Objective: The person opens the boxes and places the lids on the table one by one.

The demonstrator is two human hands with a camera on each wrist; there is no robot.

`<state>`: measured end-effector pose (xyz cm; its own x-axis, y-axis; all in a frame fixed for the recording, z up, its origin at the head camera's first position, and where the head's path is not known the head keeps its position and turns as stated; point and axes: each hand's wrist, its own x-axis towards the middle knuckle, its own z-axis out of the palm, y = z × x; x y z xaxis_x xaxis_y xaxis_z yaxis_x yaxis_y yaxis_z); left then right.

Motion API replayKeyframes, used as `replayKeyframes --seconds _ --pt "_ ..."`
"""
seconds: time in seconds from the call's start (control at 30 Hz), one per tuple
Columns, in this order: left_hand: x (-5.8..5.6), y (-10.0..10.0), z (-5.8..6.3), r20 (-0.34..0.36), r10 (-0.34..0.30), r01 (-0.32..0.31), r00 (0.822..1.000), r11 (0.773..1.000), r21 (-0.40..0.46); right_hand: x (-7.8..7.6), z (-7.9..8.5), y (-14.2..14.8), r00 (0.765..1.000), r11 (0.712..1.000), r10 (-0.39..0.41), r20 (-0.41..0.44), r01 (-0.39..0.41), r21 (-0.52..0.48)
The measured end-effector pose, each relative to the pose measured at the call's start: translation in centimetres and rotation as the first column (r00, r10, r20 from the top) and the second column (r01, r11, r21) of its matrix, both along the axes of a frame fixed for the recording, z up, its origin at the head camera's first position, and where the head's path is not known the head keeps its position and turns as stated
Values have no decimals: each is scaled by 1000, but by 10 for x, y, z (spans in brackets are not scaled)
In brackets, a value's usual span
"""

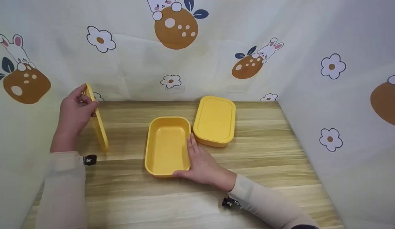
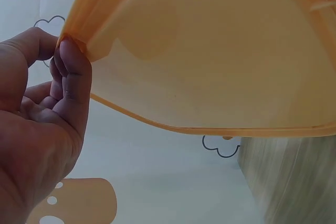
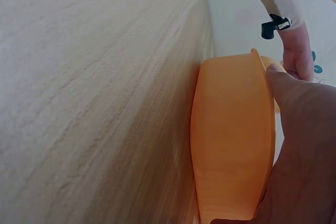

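My left hand (image 1: 77, 111) pinches the edge of a yellow lid (image 1: 100, 130), which stands steeply tilted at the left. The left wrist view shows the thumb and curled fingers on the rim of the lid (image 2: 210, 66), its inner face turned to that camera. An uncovered yellow food container (image 1: 170, 149) sits on the table with nothing inside. My right hand (image 1: 205, 167) lies against its near right corner, fingers straight along the right side and thumb at the near rim. Up close, the thumb touches the rim of the container (image 3: 231, 135) in the right wrist view.
A second yellow container (image 1: 215, 119) with its lid on stands just right of the uncovered one, farther back. The wood-grain table (image 1: 261, 165) meets a printed cloth wall (image 1: 130, 63) at the back, and cloth also rises at both sides.
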<state>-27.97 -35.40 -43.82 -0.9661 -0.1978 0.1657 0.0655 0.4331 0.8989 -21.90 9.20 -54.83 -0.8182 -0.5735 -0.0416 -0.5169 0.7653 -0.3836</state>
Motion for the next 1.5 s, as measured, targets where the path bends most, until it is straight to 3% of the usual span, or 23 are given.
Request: replayKeyframes --seconds 0.4,0.77,1.1,1.5 --pt "-11 6 5 37 14 -6 999 981 -196 0 -1 1 1000 1000 -1 4 1 -10" --pt "-21 13 12 38 -27 38 999 950 -310 1 0 1 1000 1000 -2 7 2 -8" --pt "-34 19 4 57 -67 84 996 923 -376 0 0 1 1000 1000 4 4 -4 -11" --pt "-51 28 -7 67 -50 74 996 905 -419 -1 -2 1 1000 1000 8 1 -8 -1"
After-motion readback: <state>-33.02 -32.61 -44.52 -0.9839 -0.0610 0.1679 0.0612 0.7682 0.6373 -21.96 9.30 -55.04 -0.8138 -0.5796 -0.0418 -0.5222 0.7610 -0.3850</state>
